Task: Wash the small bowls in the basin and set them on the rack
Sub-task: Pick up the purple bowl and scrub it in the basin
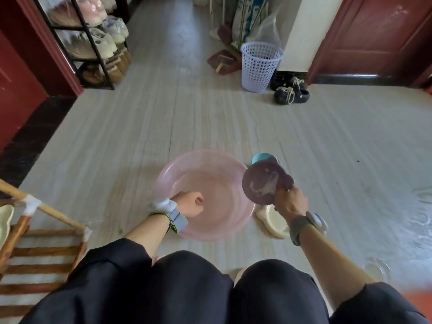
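Note:
A translucent pink basin (177, 176) sits on the floor in front of my knees. My left hand (190, 203) hangs over its near left side, fingers curled shut, nothing visible in it. My right hand (289, 201) grips a dark purple bowl (261, 183) by its edge, tilted up on its side over the basin's right rim, with a pale smear inside. A cream bowl (272, 222) lies on the floor under my right wrist. A blue bowl (261, 157) peeks out behind the purple one. The wooden rack (44, 251) stands at the lower left, with a cream bowl (4, 220) at its left edge.
A lilac mesh wastebasket (259, 66) and black shoes (291, 91) stand at the back right. A shoe rack (93, 43) fills the back left. Red doors flank both sides. Wet patches (397, 230) glisten on the tiled floor to my right.

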Motion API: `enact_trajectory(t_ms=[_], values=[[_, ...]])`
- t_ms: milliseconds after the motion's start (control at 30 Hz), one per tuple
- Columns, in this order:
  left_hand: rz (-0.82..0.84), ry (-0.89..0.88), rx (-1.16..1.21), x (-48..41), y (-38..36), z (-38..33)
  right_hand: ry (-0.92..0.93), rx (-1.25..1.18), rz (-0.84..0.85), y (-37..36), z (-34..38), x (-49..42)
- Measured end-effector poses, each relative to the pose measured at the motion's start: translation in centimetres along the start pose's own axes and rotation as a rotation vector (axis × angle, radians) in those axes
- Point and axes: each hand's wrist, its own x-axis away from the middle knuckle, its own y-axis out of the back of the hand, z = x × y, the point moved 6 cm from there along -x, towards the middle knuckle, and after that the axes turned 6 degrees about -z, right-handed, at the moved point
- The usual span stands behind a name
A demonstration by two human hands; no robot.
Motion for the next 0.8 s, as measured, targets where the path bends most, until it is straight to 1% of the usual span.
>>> enact_trajectory(t_ms=[100, 233, 267, 333, 433, 500, 600, 667, 733, 800], values=[[-0.03, 0.041, 0.188, -0.1, 0.8, 0.1, 0.078, -0.122, 0.166, -3.0, 2.7, 0.2], [0.002, 0.155, 0.785, 0.1, 1.3, 0.4, 0.115, -0.221, 0.428, -8.5, 4.8, 1.7], [0.007, 0.178, 0.852, 0.1, 1.4, 0.8, 0.107, -0.236, 0.494, -9.8, 5.3, 2.4], [0.053, 0.236, 0.862, 0.3, 1.2, 1.8, 0.096, -0.256, 0.602, -11.8, 5.8, 3.6], [0.125, 0.407, 0.888, 0.6, 0.0, 4.2, 0.125, -0.245, 0.717, -13.9, 6.6, 4.8], [0.096, 0.48, 0.976, -0.3, -0.9, 5.8, 0.114, -0.23, 0.718, -15.8, 6.6, 4.7], [-0.008, 0.448, 1.014, -1.5, -1.2, 6.0, 0.111, -0.235, 0.594, -17.5, 6.5, 4.6], [-0.033, 0.431, 1.039, -2.5, -2.0, 5.9, 0.112, -0.198, 0.519, -19.1, 5.9, 4.9], [-0.034, 0.441, 1.082, -3.0, -3.0, 5.8, 0.059, -0.224, 0.463, -20.0, 5.2, 5.8], [-0.033, 0.454, 1.102, -3.6, -3.8, 5.7, -0.015, -0.262, 0.47, -20.8, 4.6, 6.5]])
